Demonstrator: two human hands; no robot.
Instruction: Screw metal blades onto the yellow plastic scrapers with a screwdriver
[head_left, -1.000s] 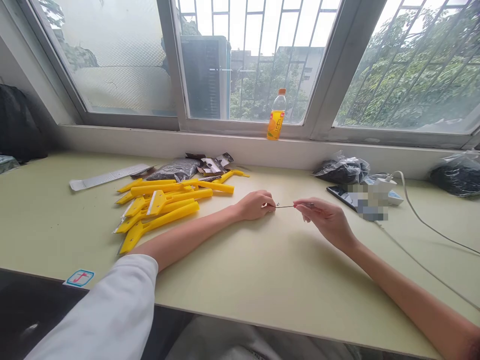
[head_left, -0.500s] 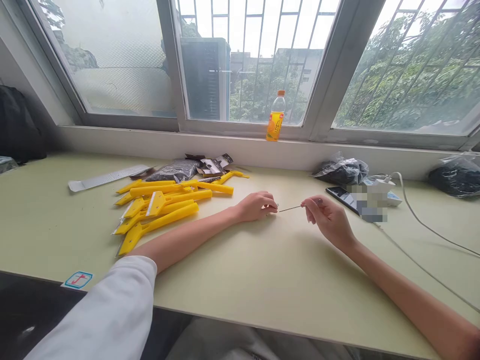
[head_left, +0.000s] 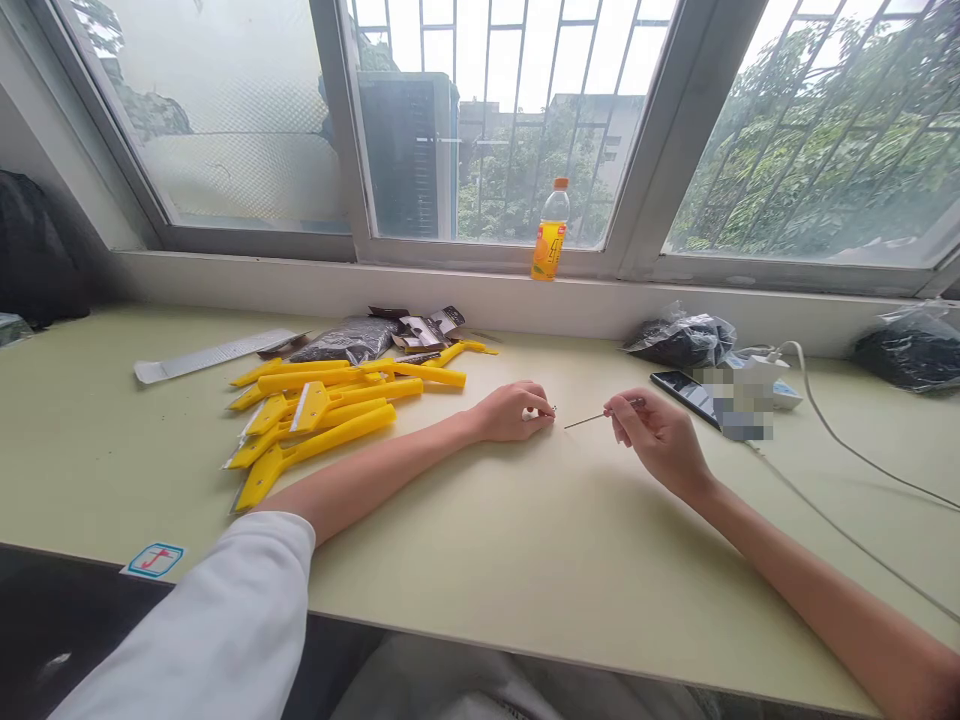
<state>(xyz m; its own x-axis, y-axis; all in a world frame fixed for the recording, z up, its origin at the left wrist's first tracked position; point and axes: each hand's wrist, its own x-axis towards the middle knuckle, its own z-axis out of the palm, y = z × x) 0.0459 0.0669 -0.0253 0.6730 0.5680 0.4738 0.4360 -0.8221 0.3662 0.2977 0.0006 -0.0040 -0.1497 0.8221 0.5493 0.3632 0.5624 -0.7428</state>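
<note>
My left hand [head_left: 516,411] rests low over the table, thumb and forefinger pinched on a tiny dark piece [head_left: 554,409] too small to name. To its right, my right hand [head_left: 654,432] grips a thin screwdriver [head_left: 589,420], its slim metal shaft pointing left and slightly down. The handle is mostly hidden by the fingers. A small gap separates the shaft's tip from my left fingertips. Several yellow scrapers [head_left: 345,430] with long handles lie in a pile beyond my left forearm, some with blades showing.
Behind the scrapers lie a bag of dark items [head_left: 346,340], small printed boxes [head_left: 429,330] and a pale strip [head_left: 214,356]. A phone [head_left: 684,396], a white charger with cable [head_left: 765,372] and black bagged bundles [head_left: 682,340] sit right. An orange drink bottle [head_left: 550,240] stands on the sill.
The screwdriver's tip has drawn slightly away to the right and down from my left fingertips. My left thumb and forefinger have shifted a little, with the pinch still held.
</note>
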